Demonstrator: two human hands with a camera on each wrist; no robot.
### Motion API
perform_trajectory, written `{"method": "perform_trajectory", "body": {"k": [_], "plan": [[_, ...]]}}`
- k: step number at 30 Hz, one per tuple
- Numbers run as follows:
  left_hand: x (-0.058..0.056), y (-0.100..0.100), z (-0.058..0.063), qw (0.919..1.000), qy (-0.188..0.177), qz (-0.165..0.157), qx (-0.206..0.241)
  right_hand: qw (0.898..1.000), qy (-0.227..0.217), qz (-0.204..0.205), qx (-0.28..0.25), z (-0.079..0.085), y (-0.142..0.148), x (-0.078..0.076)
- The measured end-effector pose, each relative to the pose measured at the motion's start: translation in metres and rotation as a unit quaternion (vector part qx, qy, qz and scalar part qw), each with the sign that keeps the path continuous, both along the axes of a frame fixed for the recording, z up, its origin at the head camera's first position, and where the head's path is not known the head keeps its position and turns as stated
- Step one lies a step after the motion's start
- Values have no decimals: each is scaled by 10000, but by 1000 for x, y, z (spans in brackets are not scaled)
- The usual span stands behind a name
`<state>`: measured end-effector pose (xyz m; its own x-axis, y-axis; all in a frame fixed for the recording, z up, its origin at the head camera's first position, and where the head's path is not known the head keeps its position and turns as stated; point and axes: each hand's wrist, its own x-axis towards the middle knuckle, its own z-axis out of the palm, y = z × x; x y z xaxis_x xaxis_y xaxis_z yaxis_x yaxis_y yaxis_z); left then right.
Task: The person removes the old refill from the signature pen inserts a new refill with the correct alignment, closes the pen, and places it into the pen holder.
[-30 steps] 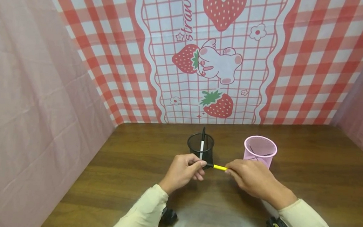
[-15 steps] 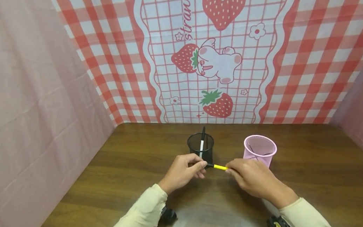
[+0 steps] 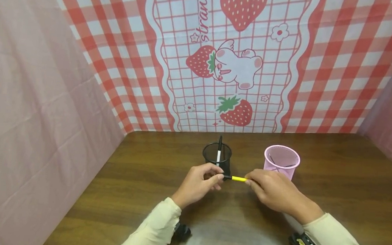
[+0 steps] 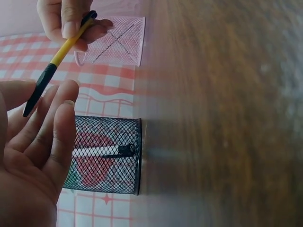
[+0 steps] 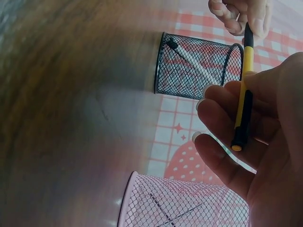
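A yellow-and-black pen (image 3: 238, 179) is held level between both hands, above the table. My left hand (image 3: 196, 183) pinches its black tapered end between thumb and index finger, the other fingers loosely bent below. On the yellow barrel, my right hand (image 3: 274, 190) pinches with thumb and fingertips; the pen's black rear end with a yellow tip (image 5: 236, 148) sticks out inside that palm. Just behind the left hand stands a black mesh pen cup (image 4: 106, 182), holding a white marker with a black cap (image 3: 220, 143). A pink mesh pen cup (image 3: 289, 172) stands behind the right hand.
Two thin dark sticks lie crossed in the pink cup, seen through its mesh (image 5: 142, 203). The brown wooden table (image 3: 137, 183) ends at a red-checked strawberry cloth (image 3: 143, 100) at the back. Pink curtains (image 3: 46, 108) close off both sides.
The pen has come slightly nearer level between the hands, and the left hand's lower fingers have drawn up a little. Both hands keep their hold; the cups stand where they were.
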<state>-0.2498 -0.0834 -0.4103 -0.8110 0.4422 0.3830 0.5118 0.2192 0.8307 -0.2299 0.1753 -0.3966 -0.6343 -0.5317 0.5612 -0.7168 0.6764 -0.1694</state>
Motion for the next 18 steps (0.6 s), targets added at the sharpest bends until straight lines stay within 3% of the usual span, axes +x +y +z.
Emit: {"method": "perform_trajectory", "body": {"k": [11, 18], "plan": [[3, 4, 1, 9992, 221, -330, -3, 9999, -140, 29, 18, 3, -2, 2], [3, 6, 3, 9989, 444, -153, 68, 9998, -110, 116, -102, 3, -2, 1]]}}
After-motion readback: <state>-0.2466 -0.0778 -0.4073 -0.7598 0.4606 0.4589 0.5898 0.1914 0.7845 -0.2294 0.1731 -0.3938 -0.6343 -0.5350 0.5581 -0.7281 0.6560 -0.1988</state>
